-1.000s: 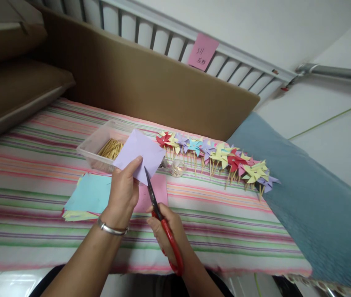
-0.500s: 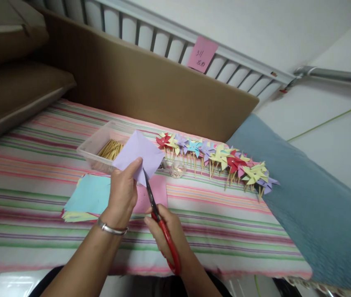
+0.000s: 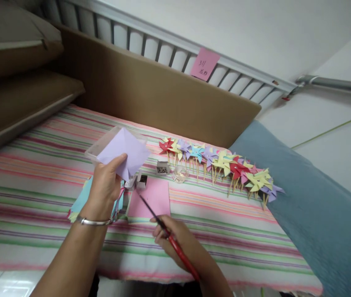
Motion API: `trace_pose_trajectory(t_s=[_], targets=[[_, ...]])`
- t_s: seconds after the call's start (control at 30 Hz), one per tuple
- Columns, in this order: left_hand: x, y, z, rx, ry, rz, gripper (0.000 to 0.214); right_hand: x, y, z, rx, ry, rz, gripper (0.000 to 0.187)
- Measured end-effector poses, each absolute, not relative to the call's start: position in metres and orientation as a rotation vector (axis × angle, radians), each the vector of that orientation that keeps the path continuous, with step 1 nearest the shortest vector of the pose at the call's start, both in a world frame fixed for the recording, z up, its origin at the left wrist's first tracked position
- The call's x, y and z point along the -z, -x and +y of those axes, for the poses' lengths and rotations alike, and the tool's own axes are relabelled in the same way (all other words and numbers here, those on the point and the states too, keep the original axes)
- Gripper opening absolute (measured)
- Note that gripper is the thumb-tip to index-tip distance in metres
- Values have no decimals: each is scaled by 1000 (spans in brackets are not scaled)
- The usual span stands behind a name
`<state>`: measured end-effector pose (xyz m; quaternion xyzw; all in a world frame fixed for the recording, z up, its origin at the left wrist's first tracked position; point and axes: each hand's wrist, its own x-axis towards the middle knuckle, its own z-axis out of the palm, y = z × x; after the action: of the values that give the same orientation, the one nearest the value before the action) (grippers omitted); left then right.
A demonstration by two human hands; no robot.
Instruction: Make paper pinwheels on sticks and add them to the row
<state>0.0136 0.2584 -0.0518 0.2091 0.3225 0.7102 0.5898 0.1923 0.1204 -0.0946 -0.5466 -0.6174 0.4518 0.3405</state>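
Head: left fingers [image 3: 119, 161] pinch purple paper [image 3: 129, 147]; right fingers [image 3: 169, 222] grip scissors [image 3: 180, 250]; box [image 3: 163, 164] holds metal bits [image 3: 163, 169]

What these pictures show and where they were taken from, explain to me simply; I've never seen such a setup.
There is no machine here: these are a person's two bare hands. Every picture comes from one camera worn on that person's head, looking forward and down.

The left hand holds a flat sheet of light purple paper. The right hand holds red-handled scissors with dark blades, their tip apart from the sheet.

On the multicoloured striped cloth lie a pink square of paper and, partly behind the left hand, a stack of coloured paper. Beyond stand a clear plastic box, partly hidden by the sheet, and a row of colourful paper pinwheels on thin sticks.
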Motion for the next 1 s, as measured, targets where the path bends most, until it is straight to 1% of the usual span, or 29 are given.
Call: trace_pose_trajectory(t_s=[0.17,0.3,0.4,0.47,0.53,0.6,0.73,0.87,1.0], targets=[[56,-21,250,-1205,-750,735,36,87,-214,136,-869,1429,-1141,34],[64,-37,240,-894,-903,713,31,86,-216,139,-893,1324,-978,32],[71,-48,235,-735,-934,715,25,88,-211,139,-994,1241,-955,33],[75,-54,234,-707,-934,732,24,91,-208,140,-1059,1180,-930,36],[77,-58,233,-691,-929,747,20,94,-207,141,-1047,1157,-908,36],[78,-61,234,-692,-910,735,15,97,-207,144,-967,1174,-871,33],[82,-71,230,-766,-760,689,15,98,-209,147,-796,1204,-779,30],[87,-87,219,-821,-630,663,21,94,-208,148,-714,1233,-760,28],[92,-100,210,-896,-600,685,33,94,-204,149,-732,1237,-754,30]])
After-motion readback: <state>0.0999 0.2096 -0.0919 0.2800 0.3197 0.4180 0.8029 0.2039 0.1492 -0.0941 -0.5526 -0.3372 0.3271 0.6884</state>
